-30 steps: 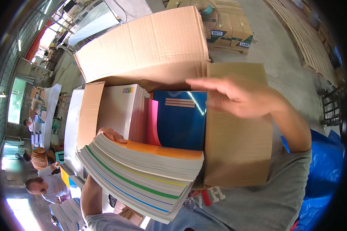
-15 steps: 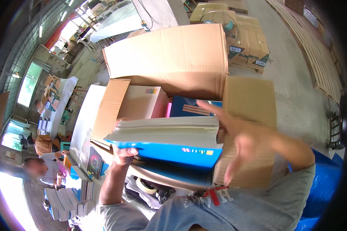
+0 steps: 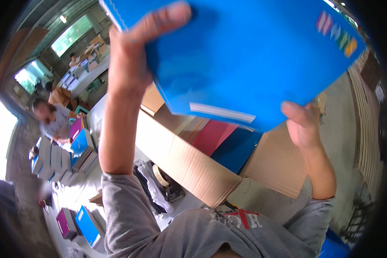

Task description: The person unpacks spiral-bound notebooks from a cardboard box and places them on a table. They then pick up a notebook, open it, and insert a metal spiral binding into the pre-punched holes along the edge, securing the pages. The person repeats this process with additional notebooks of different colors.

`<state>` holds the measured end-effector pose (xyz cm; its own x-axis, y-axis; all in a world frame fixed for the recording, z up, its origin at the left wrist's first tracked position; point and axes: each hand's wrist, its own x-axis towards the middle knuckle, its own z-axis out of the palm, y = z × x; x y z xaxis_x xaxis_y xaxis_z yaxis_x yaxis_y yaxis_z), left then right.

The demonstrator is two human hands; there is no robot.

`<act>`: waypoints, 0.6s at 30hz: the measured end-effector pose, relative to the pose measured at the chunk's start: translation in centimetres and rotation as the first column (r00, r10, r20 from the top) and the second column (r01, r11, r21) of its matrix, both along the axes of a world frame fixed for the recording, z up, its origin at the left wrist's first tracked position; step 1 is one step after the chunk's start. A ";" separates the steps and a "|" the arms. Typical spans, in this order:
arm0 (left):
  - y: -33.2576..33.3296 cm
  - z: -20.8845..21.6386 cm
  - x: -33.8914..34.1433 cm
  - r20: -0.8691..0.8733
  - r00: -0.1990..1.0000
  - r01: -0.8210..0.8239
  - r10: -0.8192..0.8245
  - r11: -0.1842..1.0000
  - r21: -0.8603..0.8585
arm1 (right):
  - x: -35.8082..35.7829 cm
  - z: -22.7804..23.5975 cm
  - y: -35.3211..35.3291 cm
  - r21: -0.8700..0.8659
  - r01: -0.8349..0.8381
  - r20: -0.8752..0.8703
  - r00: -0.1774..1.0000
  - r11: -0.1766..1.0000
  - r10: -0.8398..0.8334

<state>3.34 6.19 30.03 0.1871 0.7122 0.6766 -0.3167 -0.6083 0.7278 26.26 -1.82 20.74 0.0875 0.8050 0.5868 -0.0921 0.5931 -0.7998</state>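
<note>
**Blue notebook stack up at head height, both hands on it**

Left hand (image 3: 129, 64): fingers curled round the stack's left edge, thumb (image 3: 165, 17) across the blue cover. Closed firm on the stack of blue notebooks (image 3: 245, 56).

Right hand (image 3: 303, 124): fingers hidden behind the lower right corner, only thumb and palm showing. Looks like it supports from under; can't tell how tight.

Stack sits tilted, lower right corner down, cover facing the camera, well above the box.

Below the fingers: open cardboard box (image 3: 189, 165), flaps out. Red and dark blue covers (image 3: 221, 139) stand inside on edge, with a gap beside them.

Below the left forearm, beside the box: tape dispenser (image 3: 167, 185) on a white table (image 3: 94, 189).

Far left of the left hand: another person (image 3: 53, 122) bent over more notebook piles (image 3: 77, 146).

My read on the handling: keep both hands clamped on opposite edges so the stack doesn't fan out, square it up, line the spines with the covers already in there, clear the near flap when lowering.
</note>
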 end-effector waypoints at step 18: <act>-12.3 -3.6 -30.7 0.015 0.999 0.044 -0.045 0.755 -0.654 | -20.2 2.6 -2.8 -0.675 -0.578 -0.180 0.732 0.459 0.657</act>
